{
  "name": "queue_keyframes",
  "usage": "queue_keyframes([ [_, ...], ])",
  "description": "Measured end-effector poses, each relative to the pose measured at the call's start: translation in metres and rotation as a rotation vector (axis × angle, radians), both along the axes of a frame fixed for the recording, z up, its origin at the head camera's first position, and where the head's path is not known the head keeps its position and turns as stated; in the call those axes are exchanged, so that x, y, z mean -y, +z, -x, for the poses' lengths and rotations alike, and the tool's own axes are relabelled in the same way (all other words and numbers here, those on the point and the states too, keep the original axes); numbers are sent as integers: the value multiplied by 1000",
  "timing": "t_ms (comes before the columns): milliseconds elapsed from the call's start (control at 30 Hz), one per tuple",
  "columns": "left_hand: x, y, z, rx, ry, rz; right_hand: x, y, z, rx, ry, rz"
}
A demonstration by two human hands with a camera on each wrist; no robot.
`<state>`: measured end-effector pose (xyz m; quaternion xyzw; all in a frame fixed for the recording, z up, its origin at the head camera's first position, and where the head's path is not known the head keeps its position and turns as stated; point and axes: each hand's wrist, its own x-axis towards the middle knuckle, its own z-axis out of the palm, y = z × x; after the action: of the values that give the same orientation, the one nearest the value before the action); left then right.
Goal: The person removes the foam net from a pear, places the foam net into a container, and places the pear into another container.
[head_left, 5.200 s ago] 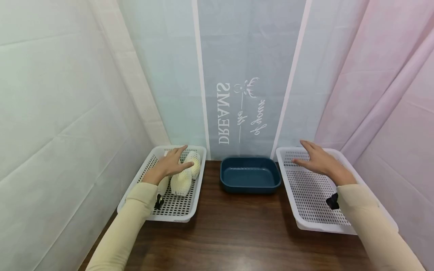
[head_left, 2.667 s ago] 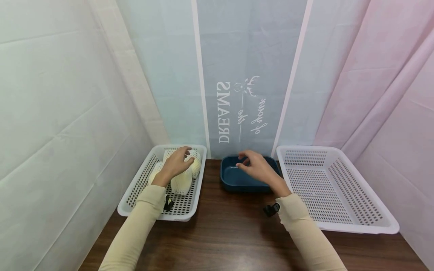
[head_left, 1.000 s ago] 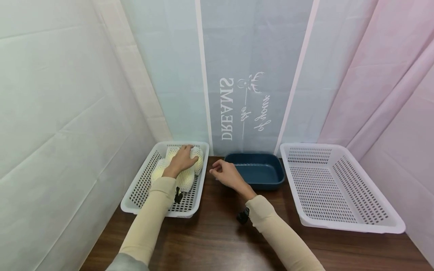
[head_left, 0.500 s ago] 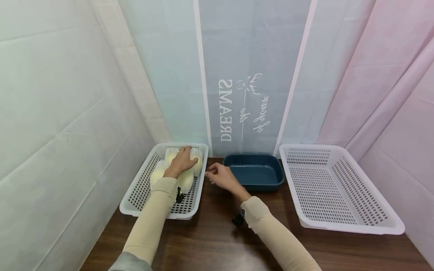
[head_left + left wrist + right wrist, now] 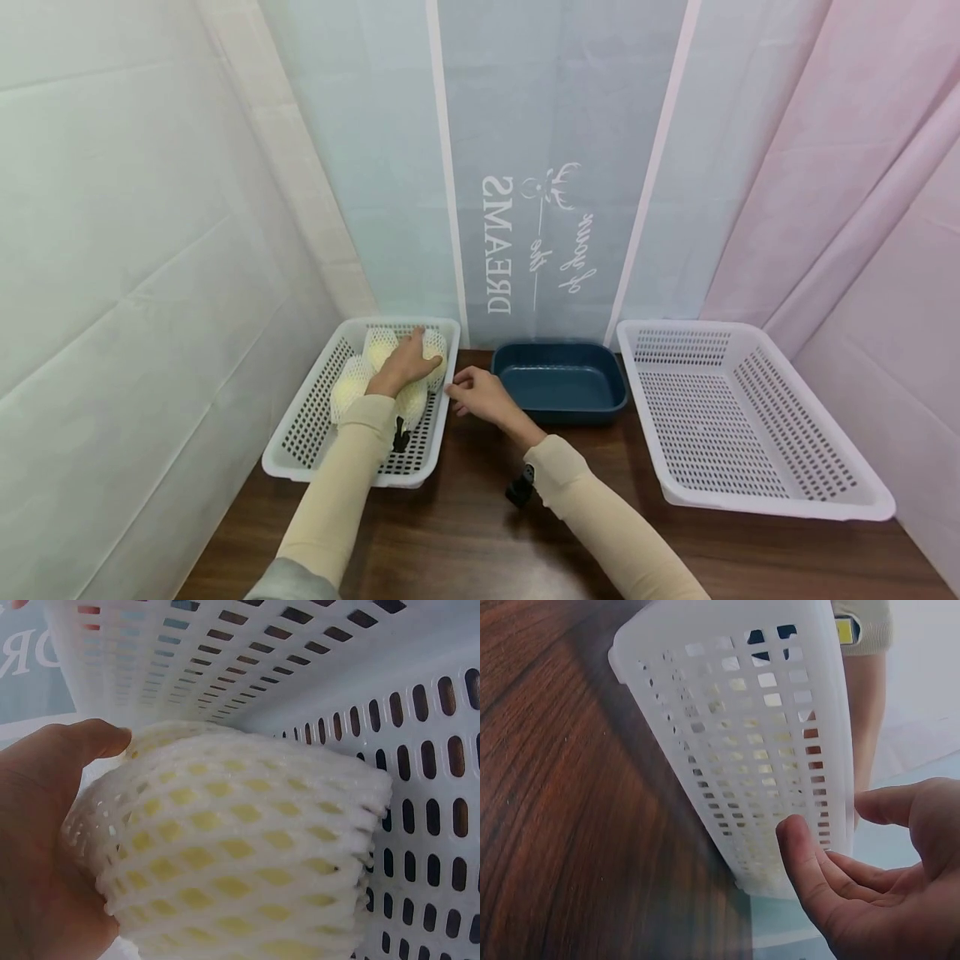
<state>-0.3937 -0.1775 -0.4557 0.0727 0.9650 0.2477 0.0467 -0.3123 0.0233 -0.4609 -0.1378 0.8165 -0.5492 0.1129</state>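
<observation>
Your left hand (image 5: 407,364) grips a netted fruit (image 5: 232,840) inside the left basket (image 5: 405,481) and your right hand (image 5: 483,397) pinches the basket's rim (image 5: 840,750); a hasty lift could snag neighbouring fruits (image 5: 347,392) (they sit close)

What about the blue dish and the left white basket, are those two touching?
Apart. The head view shows a strip of brown table between the blue dish and the left white basket.

A small curtained-off booth, whether in a home or a workplace unclear: pale, creased fabric sheeting (image 5: 127,233) on the left, a blue-grey cloth panel (image 5: 555,108) behind (white "DREAMS" lettering (image 5: 498,244) running sideways), pink drapery (image 5: 832,167) on the right, around a dark brown wood-grain tabletop (image 5: 465,533).
</observation>
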Motion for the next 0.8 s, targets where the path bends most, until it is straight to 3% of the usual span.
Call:
queue_keyframes([
  [533,-3,0,-9,42,25,-45,9,-3,-1,130,-30,198],
  [800,-2,-3,-6,43,27,-40,10,0,0,207,-54,262],
])
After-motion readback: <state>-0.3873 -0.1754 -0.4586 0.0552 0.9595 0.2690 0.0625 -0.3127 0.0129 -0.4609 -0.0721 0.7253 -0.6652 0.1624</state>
